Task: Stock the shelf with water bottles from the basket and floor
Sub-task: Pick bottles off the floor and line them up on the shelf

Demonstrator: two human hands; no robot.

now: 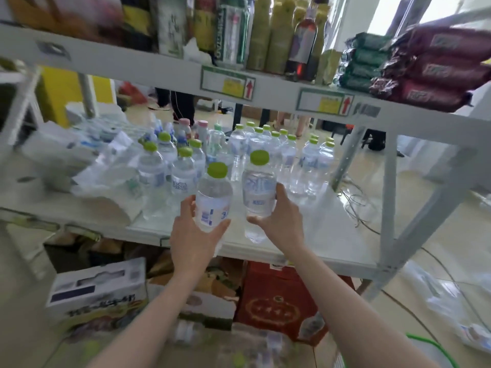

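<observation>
My left hand (pixel 192 235) grips a clear water bottle (pixel 214 195) with a green cap, held upright over the front edge of the white middle shelf (pixel 332 240). My right hand (pixel 279 221) grips a second green-capped water bottle (pixel 259 189) just to the right, its base near the shelf surface. Behind them, several more green-capped bottles (pixel 183 171) stand in rows on the shelf, with another group (pixel 310 160) at the back right. Blurred bottles (pixel 255 341) lie low at the bottom of the view, below my arms.
Crumpled plastic wrap and white packages (pixel 87 160) fill the shelf's left side. The upper shelf (pixel 265 86) carries bottles, cans and stacked dark packets (pixel 430 65). Boxes (pixel 98 296) and a red carton (pixel 279 296) sit under the shelf. A green basket rim (pixel 435 349) shows at the bottom right.
</observation>
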